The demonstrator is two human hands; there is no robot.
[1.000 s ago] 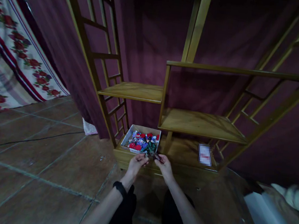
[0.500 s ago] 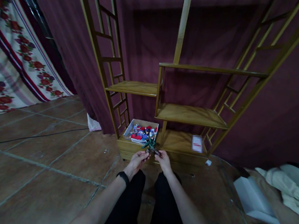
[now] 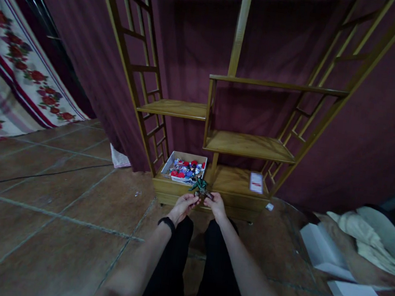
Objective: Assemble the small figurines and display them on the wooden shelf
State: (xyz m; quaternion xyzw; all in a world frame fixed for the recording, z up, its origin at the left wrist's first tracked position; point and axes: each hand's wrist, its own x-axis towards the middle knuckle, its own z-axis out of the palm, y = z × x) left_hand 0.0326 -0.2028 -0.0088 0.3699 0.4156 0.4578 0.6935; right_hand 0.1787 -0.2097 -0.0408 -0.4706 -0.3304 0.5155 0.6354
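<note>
Both my hands meet in front of me, low over the floor, and pinch a small dark green toy figure (image 3: 200, 187) between them. My left hand (image 3: 184, 205), with a black band on its wrist, grips the figure's left side. My right hand (image 3: 216, 204) grips its right side. Just beyond the figure, a white box (image 3: 183, 168) full of small red, blue and white toys sits on the bottom board of a wooden shelf unit (image 3: 247, 145). My dark-trousered knees show below my arms.
The shelf unit stands against a dark red curtain; a small card (image 3: 256, 182) lies on its bottom board. A flowered cloth (image 3: 9, 79) hangs at left. White sheets (image 3: 321, 250) and pale cloth (image 3: 369, 234) lie at right. A black cable (image 3: 37, 175) crosses the tiled floor.
The view has pulled back and tilted up, so the shelf and box look farther away. My hands stay closed on the figure, drawn slightly away from the box.
</note>
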